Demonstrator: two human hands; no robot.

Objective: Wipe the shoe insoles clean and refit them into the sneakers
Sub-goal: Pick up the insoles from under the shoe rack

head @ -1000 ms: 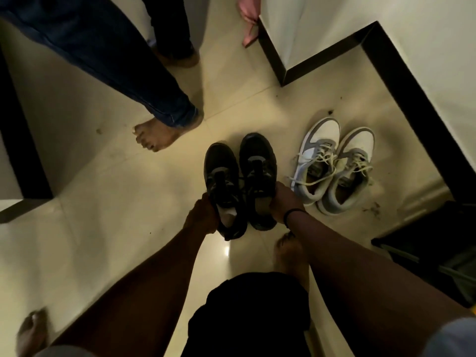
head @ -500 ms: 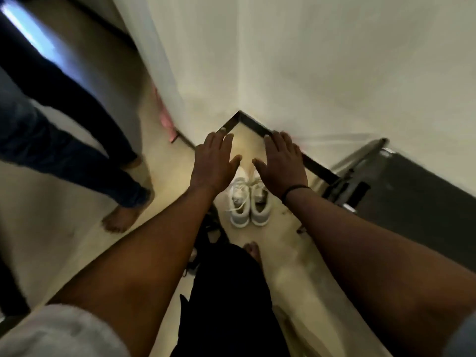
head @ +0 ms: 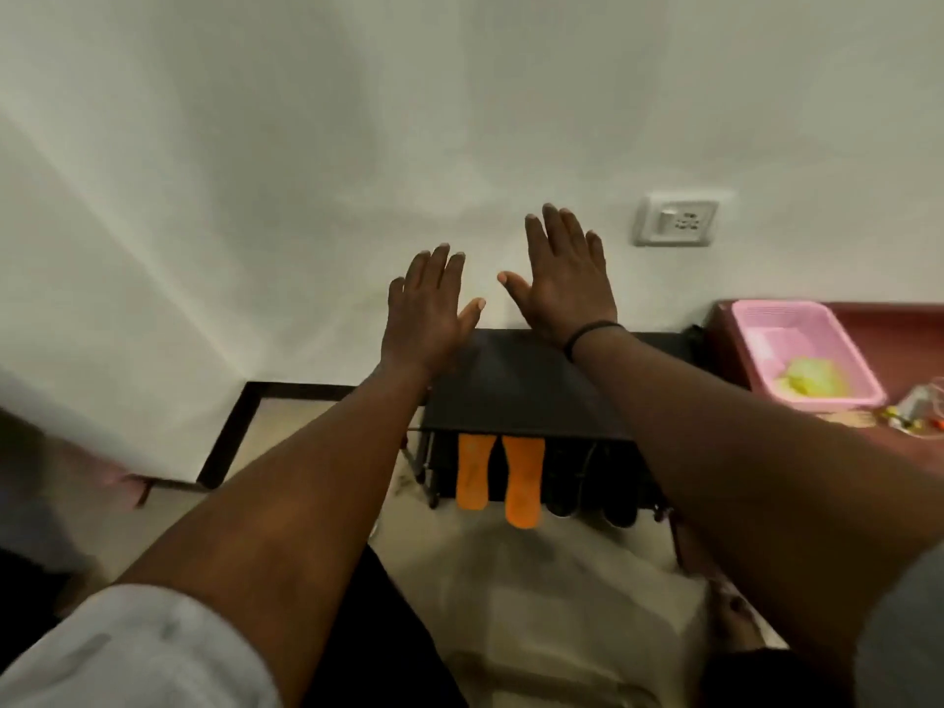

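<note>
Both hands are raised with fingers spread, holding nothing: left hand (head: 426, 311), right hand (head: 564, 281). No sneakers show. Two orange insoles (head: 498, 477) lie below and nearer, under the black shoe rack (head: 516, 385), long axes pointing near-far, nearer the left hand.

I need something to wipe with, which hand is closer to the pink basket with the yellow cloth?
Right hand. The pink basket sits to its right; the left hand is farther. Both are open and empty.
</note>
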